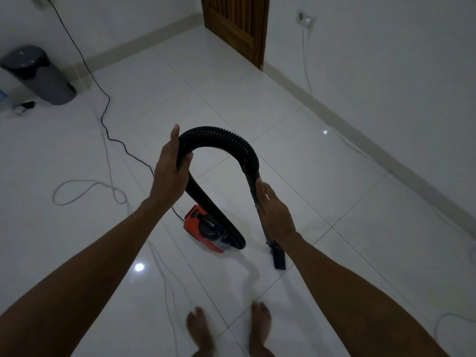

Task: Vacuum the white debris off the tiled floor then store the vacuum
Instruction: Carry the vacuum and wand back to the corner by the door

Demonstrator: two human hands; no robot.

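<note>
A small orange and black vacuum [199,229] sits on the white tiled floor [257,99] below my hands. Its black ribbed hose [219,140] arcs up between them. My left hand [171,166] grips the hose's left side, near the top of the arc. My right hand [274,210] holds the rigid black tube on the right side, with the thumb against it. The tube runs down to a black nozzle [279,256] that rests on the floor. I see no white debris on the tiles.
A black power cord [103,109] runs from a wall socket at top left to the vacuum. White cables [87,186] loop on the floor left and along the right wall. A grey bin [38,73] stands far left, a wooden door [237,24] at the back. My bare feet [229,331] are below.
</note>
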